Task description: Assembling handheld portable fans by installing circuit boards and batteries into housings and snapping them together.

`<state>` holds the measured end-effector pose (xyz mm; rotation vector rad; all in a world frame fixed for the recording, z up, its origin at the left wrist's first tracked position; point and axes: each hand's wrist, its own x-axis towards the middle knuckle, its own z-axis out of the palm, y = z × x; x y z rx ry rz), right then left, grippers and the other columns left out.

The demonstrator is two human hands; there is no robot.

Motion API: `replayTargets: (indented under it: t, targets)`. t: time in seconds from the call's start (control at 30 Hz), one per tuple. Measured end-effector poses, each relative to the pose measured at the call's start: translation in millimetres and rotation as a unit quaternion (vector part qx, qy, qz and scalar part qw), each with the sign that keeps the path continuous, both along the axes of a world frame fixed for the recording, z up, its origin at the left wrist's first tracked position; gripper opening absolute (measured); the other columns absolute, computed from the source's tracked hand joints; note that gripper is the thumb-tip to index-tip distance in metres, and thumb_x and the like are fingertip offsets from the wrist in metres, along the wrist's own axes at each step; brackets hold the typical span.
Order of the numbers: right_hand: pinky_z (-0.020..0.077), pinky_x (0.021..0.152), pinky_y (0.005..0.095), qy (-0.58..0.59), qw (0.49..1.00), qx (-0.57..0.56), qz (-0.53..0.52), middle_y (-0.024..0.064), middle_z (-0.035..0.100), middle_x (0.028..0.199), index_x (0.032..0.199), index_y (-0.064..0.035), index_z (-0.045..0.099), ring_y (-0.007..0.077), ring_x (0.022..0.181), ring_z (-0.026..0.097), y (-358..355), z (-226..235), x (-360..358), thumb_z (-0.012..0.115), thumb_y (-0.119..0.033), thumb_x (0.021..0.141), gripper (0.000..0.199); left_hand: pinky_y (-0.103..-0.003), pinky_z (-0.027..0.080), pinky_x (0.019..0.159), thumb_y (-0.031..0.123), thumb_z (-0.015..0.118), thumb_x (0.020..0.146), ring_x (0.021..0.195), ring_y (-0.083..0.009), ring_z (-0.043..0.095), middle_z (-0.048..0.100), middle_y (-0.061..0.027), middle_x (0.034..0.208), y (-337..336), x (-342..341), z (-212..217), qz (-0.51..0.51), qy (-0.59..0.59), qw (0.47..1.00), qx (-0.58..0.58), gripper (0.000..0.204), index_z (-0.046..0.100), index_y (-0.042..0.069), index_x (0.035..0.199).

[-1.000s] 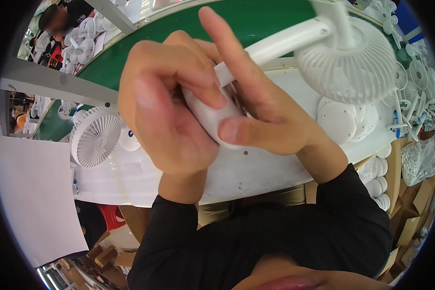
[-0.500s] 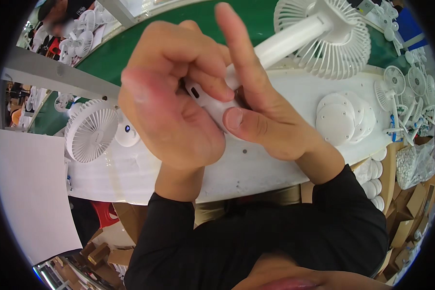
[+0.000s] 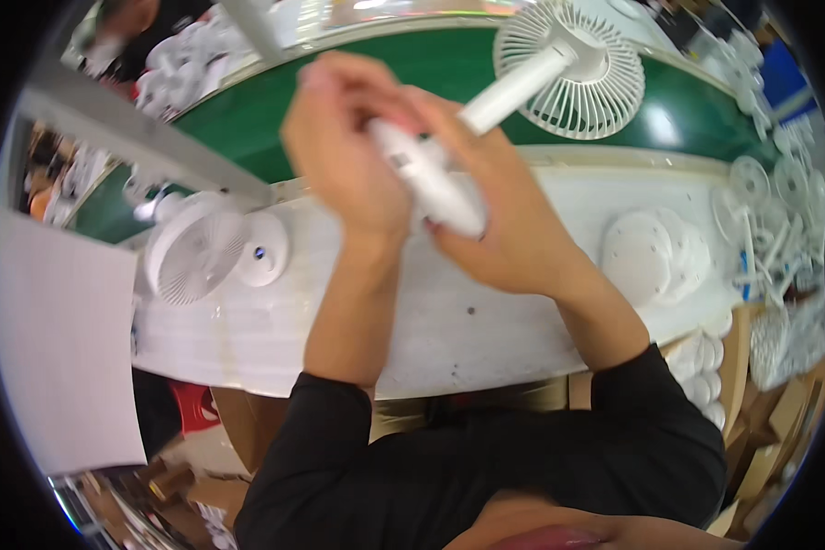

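Note:
A white fan is held up over the bench, its round slatted head tilted away to the upper right and its base toward me. My right hand grips the base end, thumb below and fingers behind it. On the other side, my left hand is curled against the base edge, its fingertips blurred by motion. A small dark slot shows on the base between the hands. To the left, another white fan rests on the bench with a round base showing a dark button.
Several white round discs lie overlapped at the right of the white bench top. More fans stand farther right. A green strip runs behind the bench. A grey post and white panel are at left; a person is beyond.
Both hands and the fan have moved farther from me. The base has turned so that more of its side shows, and my right index finger no longer points up.

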<state>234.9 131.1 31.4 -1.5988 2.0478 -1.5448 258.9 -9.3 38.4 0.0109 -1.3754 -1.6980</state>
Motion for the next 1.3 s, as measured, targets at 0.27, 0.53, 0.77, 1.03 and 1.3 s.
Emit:
replayTargets:
  t: [0.27, 0.53, 0.77, 1.03, 1.3]
  targets:
    - [0.0483, 0.094, 0.0373, -0.092, 0.937, 0.083, -0.326, 0.0167, 0.063, 0.127, 0.137, -0.0050, 0.051, 0.0338, 0.109, 0.063, 9.4, -80.5, -81.8, 0.062, 0.008, 0.072, 0.067, -0.023, 0.040, 0.078, 0.005, 0.051, 0.086, 0.080, -0.0121, 0.051, 0.061, -0.0061, 0.087, -1.5, -16.6, 6.1, -0.067, -0.005, 0.996, -0.061, 0.013, 0.062, 0.001, 0.092]
    - [0.0488, 0.081, 0.0442, 0.262, 0.737, 0.135, -0.608, 0.0224, 0.058, 0.119, 0.125, -0.0059, 0.058, 0.0363, 0.102, 0.059, -10.9, -77.2, -108.9, 0.065, -0.007, 0.072, 0.053, -0.023, 0.044, 0.077, 0.003, 0.055, 0.084, 0.078, -0.0132, 0.055, 0.064, -0.0049, 0.082, -26.4, -13.0, 17.6, -0.122, -0.109, 0.983, -0.087, 0.010, 0.065, 0.001, 0.086]
    - [0.0515, 0.066, 0.0379, 0.031, 0.953, -0.011, -0.301, 0.0095, 0.072, 0.084, 0.096, -0.0068, 0.071, 0.0279, 0.071, 0.065, -31.6, -30.3, -85.4, 0.058, -0.002, 0.081, 0.020, -0.024, 0.038, 0.082, 0.004, 0.048, 0.090, 0.080, -0.0139, 0.048, 0.056, -0.0038, 0.082, -45.3, -17.4, 43.6, -0.147, -0.144, 0.970, -0.129, 0.011, 0.058, 0.002, 0.086]
    - [0.0325, 0.050, 0.0230, 0.133, 0.806, -0.141, -0.560, -0.0024, 0.053, 0.066, 0.106, -0.0106, 0.072, 0.0081, 0.056, 0.042, 101.2, 111.0, -73.5, 0.063, -0.008, 0.087, 0.022, -0.024, 0.036, 0.080, 0.010, 0.050, 0.094, 0.079, -0.0129, 0.048, 0.054, -0.0030, 0.081, -64.4, -47.3, 75.2, -0.145, -0.179, 0.941, -0.248, 0.012, 0.059, 0.004, 0.089]
    - [0.0545, 0.075, 0.0417, 0.356, 0.580, 0.180, -0.710, 0.0154, 0.064, 0.115, 0.123, -0.0136, 0.065, 0.0303, 0.088, 0.065, 373.5, -24.6, -76.1, 0.057, -0.003, 0.079, 0.046, -0.023, 0.039, 0.074, 0.010, 0.052, 0.093, 0.074, -0.0125, 0.049, 0.055, -0.0026, 0.079, -31.7, -49.9, 50.9, -0.166, -0.163, 0.926, -0.297, 0.011, 0.061, 0.004, 0.091]
